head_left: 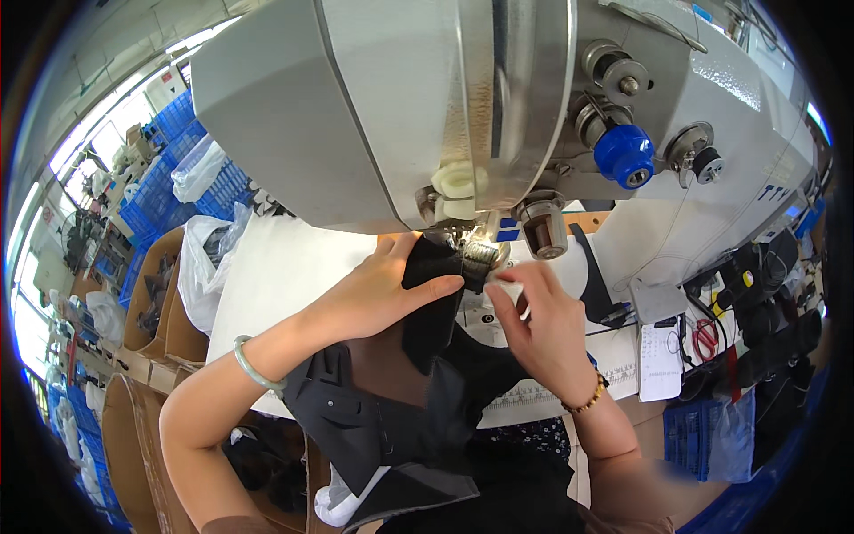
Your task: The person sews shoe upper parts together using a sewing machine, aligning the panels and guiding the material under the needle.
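Observation:
A dark garment piece [427, 307] lies under the head of a grey sewing machine [374, 107], its lower part hanging toward my lap. My left hand [382, 289] rests flat on the black cloth left of the lit needle area, thumb stretched across it, fingers apart. A ribbed dark strip [479, 258] shows at the needle area, partly hidden by machine parts. Just right of the cloth edge, my right hand [543, 325] is curled, thumb and forefinger drawn together in a pinch. What those fingertips hold, if anything, is too small to make out.
A blue tension knob [624, 156] juts from the machine. On the right of the white tabletop [267, 267] lie a notepad [660, 360] and red-handled scissors [704, 340]. Cardboard boxes [133, 454] and blue crates [160, 200] stand left; another blue crate [689, 436] is lower right.

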